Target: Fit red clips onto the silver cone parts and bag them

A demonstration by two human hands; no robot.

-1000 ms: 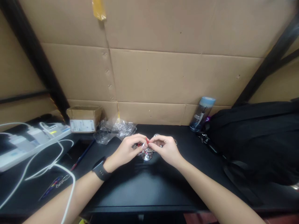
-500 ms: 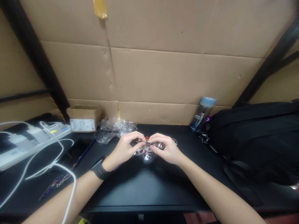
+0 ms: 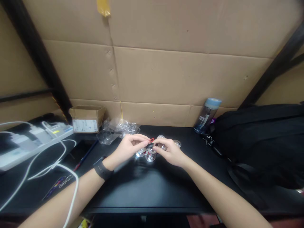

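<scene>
My left hand (image 3: 129,146) and my right hand (image 3: 169,151) meet over the middle of the black table (image 3: 152,186). Both pinch a small red-and-black part (image 3: 150,142) between their fingertips. Just below the fingers lie several shiny round metal pieces (image 3: 150,155); two more metal pieces (image 3: 177,143) lie behind my right hand. A black watch (image 3: 101,169) sits on my left wrist.
A crumpled clear plastic bag (image 3: 118,129) and a small cardboard box (image 3: 86,118) lie at the back left. A white power strip (image 3: 30,139) with white cables (image 3: 54,164) is at far left. A blue-capped bottle (image 3: 207,114) and a black bag (image 3: 263,142) stand right. Cardboard wall (image 3: 166,72) behind.
Both hands have shifted slightly right and back while staying pinched together on the small part. The metal pieces under them show a little more.
</scene>
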